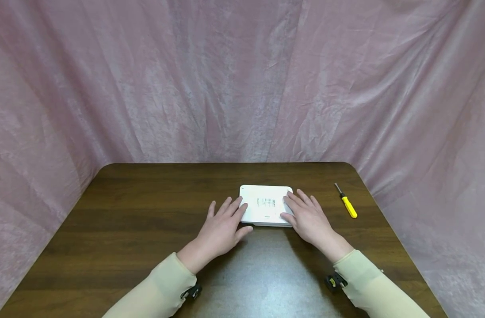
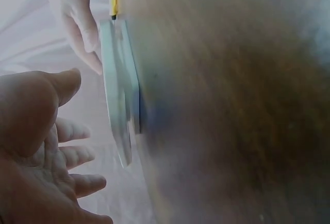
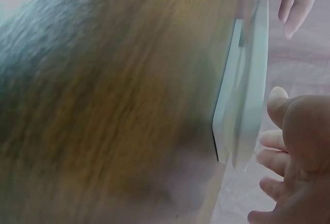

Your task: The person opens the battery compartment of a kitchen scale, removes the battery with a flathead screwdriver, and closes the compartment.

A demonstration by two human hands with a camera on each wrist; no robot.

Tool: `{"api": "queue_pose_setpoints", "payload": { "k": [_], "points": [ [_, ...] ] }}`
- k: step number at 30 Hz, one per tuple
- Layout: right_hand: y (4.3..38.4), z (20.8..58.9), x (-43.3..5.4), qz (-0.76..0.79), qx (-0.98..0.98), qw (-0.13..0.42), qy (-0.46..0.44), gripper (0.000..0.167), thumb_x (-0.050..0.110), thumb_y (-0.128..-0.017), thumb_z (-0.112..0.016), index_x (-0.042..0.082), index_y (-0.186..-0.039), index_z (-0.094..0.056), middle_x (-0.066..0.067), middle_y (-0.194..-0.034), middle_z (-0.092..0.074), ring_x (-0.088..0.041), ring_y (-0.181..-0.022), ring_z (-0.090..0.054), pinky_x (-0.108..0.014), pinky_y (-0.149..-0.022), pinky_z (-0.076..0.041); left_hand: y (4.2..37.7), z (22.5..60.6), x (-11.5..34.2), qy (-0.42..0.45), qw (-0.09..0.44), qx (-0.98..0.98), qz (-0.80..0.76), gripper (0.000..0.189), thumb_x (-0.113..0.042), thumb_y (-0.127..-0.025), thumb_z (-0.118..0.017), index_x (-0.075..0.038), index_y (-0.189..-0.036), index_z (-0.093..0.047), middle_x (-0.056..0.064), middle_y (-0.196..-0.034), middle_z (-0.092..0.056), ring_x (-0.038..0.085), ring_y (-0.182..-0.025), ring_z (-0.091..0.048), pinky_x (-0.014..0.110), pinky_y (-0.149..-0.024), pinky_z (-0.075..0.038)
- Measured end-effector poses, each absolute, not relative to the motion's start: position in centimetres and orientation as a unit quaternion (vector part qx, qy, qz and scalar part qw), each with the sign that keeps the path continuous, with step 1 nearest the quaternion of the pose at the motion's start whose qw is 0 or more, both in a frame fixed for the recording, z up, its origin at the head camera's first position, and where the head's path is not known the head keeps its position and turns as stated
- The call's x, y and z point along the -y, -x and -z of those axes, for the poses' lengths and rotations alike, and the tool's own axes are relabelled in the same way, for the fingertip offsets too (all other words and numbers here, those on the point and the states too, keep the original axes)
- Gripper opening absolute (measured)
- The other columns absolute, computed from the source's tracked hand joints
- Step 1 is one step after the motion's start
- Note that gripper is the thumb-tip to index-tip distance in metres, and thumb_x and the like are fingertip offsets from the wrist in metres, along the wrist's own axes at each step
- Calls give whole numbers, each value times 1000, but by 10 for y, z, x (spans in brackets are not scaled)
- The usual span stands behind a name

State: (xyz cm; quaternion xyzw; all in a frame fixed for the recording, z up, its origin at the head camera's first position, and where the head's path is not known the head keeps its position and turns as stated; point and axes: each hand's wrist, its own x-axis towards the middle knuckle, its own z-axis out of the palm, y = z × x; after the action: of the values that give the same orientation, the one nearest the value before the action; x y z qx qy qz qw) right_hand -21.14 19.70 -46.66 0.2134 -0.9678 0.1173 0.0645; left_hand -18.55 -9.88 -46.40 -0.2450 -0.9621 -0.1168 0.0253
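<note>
A flat white rectangular device (image 1: 262, 194) lies on the table with a printed label facing up. Seen edge-on in the left wrist view, the white device (image 2: 111, 90) has two layers with a gap between them. My left hand (image 1: 220, 230) is at its left edge, fingers spread and fairly straight, fingertips right at the rim. On the other side my right hand (image 1: 311, 221) has its extended fingers over the right edge of the device. Neither hand curls round anything. The side of the device facing the table is hidden.
A screwdriver (image 1: 349, 206) with a yellow handle lies to the right of the device, near the table's right edge. The brown wooden table (image 1: 127, 229) has rounded far corners. Pink curtains (image 1: 242, 88) hang behind it and at both sides.
</note>
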Motion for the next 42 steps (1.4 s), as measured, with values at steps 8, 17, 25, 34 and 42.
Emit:
{"api": "queue_pose_setpoints", "payload": {
  "k": [8, 17, 25, 34, 42],
  "points": [
    [215, 462, -188, -132, 955, 101, -246, 61, 31, -101, -83, 0, -150, -66, -18, -156, -63, -48, -155, -43, -72, -125, -28, 201, 469, 95, 238, 18, 960, 144, 73, -55, -112, -61, -13, -170, -46, 10, -177, -37, 39, -164, -30, 76, -126, -19],
    [220, 461, -175, -128, 944, 117, -279, 53, 31, -99, -85, 3, -142, -73, -15, -146, -71, -46, -151, -50, -72, -125, -29, 207, 472, 89, 235, 9, 963, 131, 71, -54, -113, -60, -15, -170, -45, 9, -176, -39, 39, -164, -30, 75, -127, -19],
    [224, 464, -169, -123, 937, 128, -300, 49, 32, -97, -87, 4, -136, -76, -13, -138, -76, -44, -149, -54, -70, -125, -30, 210, 473, 85, 234, -7, 964, 126, 66, -49, -112, -63, -12, -166, -52, 11, -174, -43, 41, -163, -33, 72, -128, -21],
    [225, 464, -165, -107, 936, 133, -309, 47, 32, -94, -89, 4, -131, -78, -12, -134, -77, -44, -147, -56, -72, -123, -32, 210, 469, 83, 228, -8, 967, 115, 63, -45, -112, -67, -13, -164, -55, 10, -172, -46, 40, -162, -36, 69, -130, -20],
    [227, 464, -162, -95, 940, 127, -303, 42, 32, -92, -91, 7, -124, -80, -11, -134, -78, -43, -146, -57, -71, -124, -32, 209, 470, 84, 232, -1, 967, 110, 62, -45, -111, -68, -12, -163, -57, 11, -171, -47, 39, -161, -38, 68, -129, -22]
  ]
}}
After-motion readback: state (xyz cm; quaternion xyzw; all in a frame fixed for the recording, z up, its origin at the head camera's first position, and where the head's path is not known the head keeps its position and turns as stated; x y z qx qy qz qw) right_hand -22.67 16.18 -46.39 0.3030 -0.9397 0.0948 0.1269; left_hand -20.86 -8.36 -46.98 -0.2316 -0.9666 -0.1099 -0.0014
